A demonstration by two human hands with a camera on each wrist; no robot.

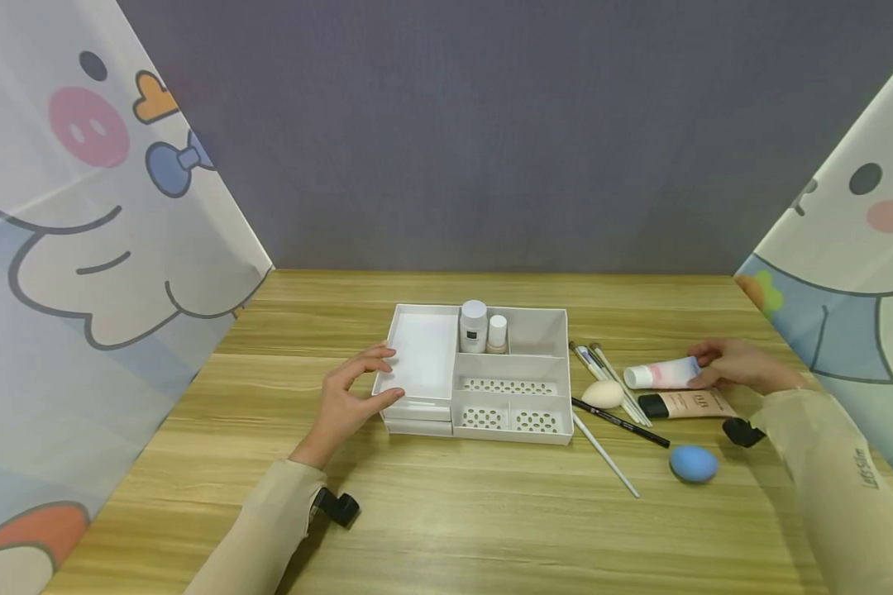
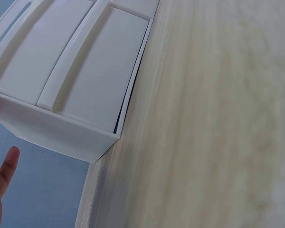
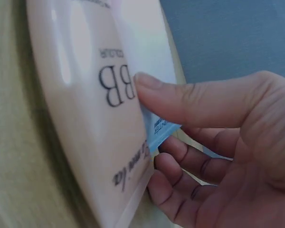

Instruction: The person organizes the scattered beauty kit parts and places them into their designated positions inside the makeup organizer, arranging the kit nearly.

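My right hand (image 1: 737, 364) pinches the blue end of a white, pink and blue squeeze tube (image 1: 666, 374) with a white cap. Just in front of it lies a beige BB cream tube (image 1: 690, 404) with a black cap; its lettering faces the camera in the right wrist view. My left hand (image 1: 353, 397) is at the left side of a white desktop organizer (image 1: 513, 440), thumb and fingers spread; whether they touch it is unclear. A white bottle (image 1: 473, 328) and a small white-capped bottle (image 1: 497, 334) stand in the organizer's back compartments.
Right of the organizer lie several makeup brushes (image 1: 625, 388), a cream sponge (image 1: 603, 394), a black pencil (image 1: 621, 422) and a thin white stick (image 1: 606, 457). Nearer the front is a blue egg-shaped sponge (image 1: 694, 464). The organizer has shallow drawers (image 2: 99, 66) on its left. A grey panel (image 1: 491, 149) stands behind.
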